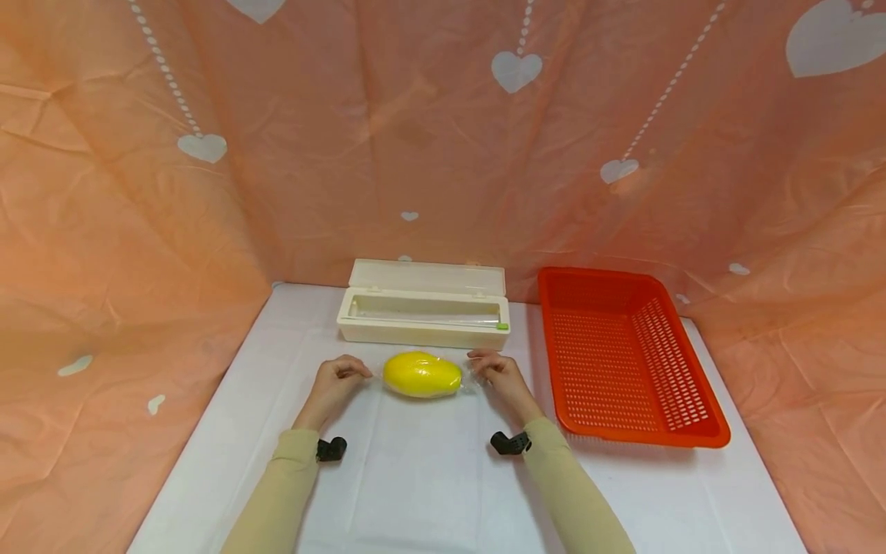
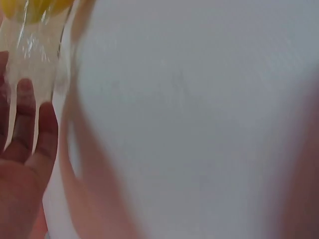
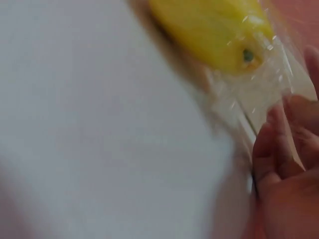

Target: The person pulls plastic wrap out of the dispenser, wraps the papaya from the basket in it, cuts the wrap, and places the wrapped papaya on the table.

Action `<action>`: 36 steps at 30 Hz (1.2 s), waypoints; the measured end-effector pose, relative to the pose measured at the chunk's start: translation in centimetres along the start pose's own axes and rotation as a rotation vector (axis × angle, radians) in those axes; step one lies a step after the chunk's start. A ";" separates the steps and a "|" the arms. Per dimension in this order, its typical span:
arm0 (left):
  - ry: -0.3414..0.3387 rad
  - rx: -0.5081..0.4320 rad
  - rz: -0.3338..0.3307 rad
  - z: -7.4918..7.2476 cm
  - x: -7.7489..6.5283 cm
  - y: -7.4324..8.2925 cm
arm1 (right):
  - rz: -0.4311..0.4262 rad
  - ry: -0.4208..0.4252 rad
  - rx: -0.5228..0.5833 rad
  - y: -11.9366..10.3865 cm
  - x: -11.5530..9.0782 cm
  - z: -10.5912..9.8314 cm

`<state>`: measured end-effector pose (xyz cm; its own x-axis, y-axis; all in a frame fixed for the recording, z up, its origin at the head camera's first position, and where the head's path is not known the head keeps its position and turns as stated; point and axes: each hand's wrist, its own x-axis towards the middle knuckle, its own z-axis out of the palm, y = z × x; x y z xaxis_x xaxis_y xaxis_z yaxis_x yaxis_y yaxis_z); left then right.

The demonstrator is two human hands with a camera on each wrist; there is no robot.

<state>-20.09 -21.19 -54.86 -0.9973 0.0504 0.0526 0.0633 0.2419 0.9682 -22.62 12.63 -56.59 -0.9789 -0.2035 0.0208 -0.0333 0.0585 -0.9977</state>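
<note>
A yellow oblong fruit (image 1: 421,375) lies on the white tabletop, wrapped in clear cling film whose loose ends stick out on both sides. At its left, my left hand (image 1: 337,383) pinches one film end (image 2: 37,52); the left wrist view shows several fingers against it, the thumb hidden. On the other side my right hand (image 1: 504,378) pinches the opposite end of the film (image 1: 471,378). The right wrist view shows curled fingers there, near the fruit's tip (image 3: 248,56) with a dark green spot. Neither hand touches the fruit itself.
Right behind the fruit stands a cream cling film dispenser box (image 1: 424,335), lid (image 1: 429,277) raised, with a green slider (image 1: 502,327) at its right front. An orange-red plastic basket (image 1: 554,362) sits to the right. Pink-orange cloth with hearts (image 1: 443,154) encloses the table.
</note>
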 end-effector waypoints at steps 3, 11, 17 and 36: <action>-0.054 -0.011 0.000 -0.3 -0.6 0.1 | -0.086 -0.072 -0.066 0.4 -0.6 -0.3; -0.076 0.050 -0.122 0.8 -1.0 1.4 | -0.113 -0.163 -0.144 -2.6 -2.5 0.3; -0.052 0.195 -0.236 1.6 -1.0 1.8 | 0.034 -0.075 -0.228 -0.5 -1.7 1.3; -0.173 -0.003 -0.228 1.2 0.5 3.4 | 0.190 0.002 0.077 -0.4 -0.2 2.2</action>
<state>-20.31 -19.18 -51.88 -0.9650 0.1594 -0.2084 -0.1620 0.2630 0.9511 -21.93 10.49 -56.30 -0.9664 -0.1943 -0.1685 0.1677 0.0205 -0.9856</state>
